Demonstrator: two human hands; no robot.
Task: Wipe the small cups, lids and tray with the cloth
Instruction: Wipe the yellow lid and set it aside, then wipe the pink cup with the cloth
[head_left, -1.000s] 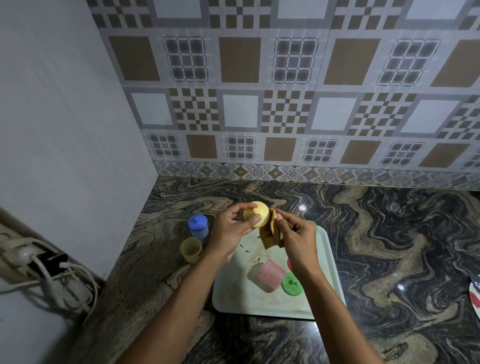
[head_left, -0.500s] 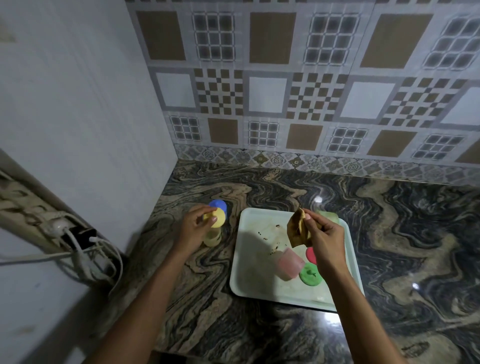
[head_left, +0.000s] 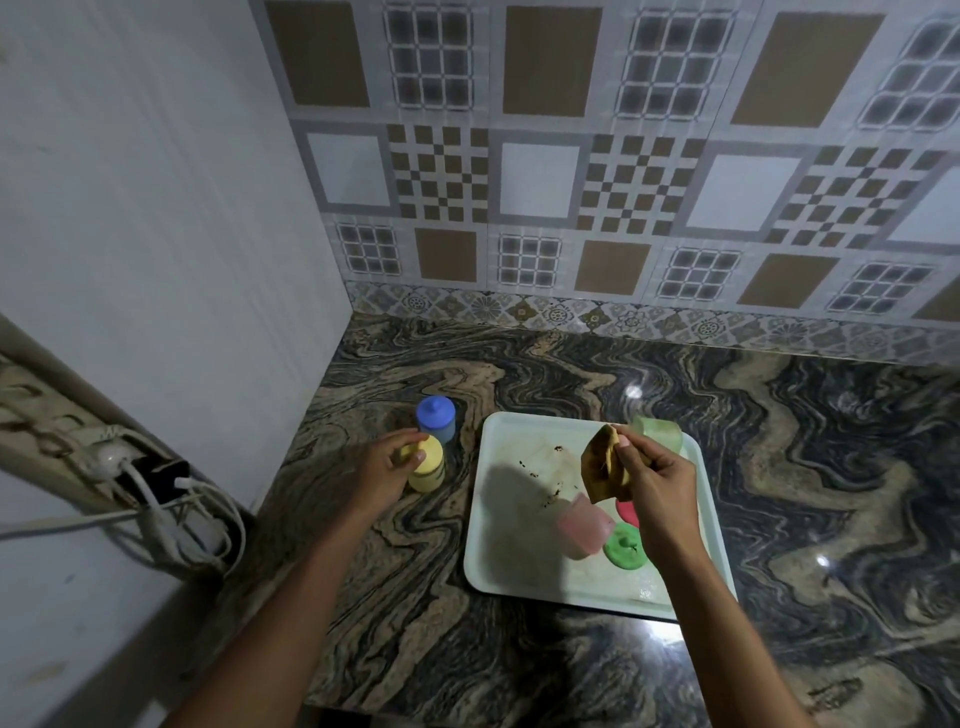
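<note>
left hand (head_left: 382, 467): fingers gripping yellow lid (head_left: 434, 450) atop yellow cup (head_left: 426, 479) | right hand (head_left: 660, 486): fingers pinching cloth (head_left: 600, 465) above tray (head_left: 506, 525) | pink cup (head_left: 584, 526), green lid (head_left: 623, 546): on tray

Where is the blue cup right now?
In the head view the blue cup stands on the counter left of the tray, just behind the yellow cup the left hand holds.

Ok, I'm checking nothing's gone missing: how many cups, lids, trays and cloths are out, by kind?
4 cups: blue cup, yellow cup, pink cup, green cup
4 lids: blue lid, yellow lid, red lid, green lid
1 tray
1 cloth
Total: 10
</note>
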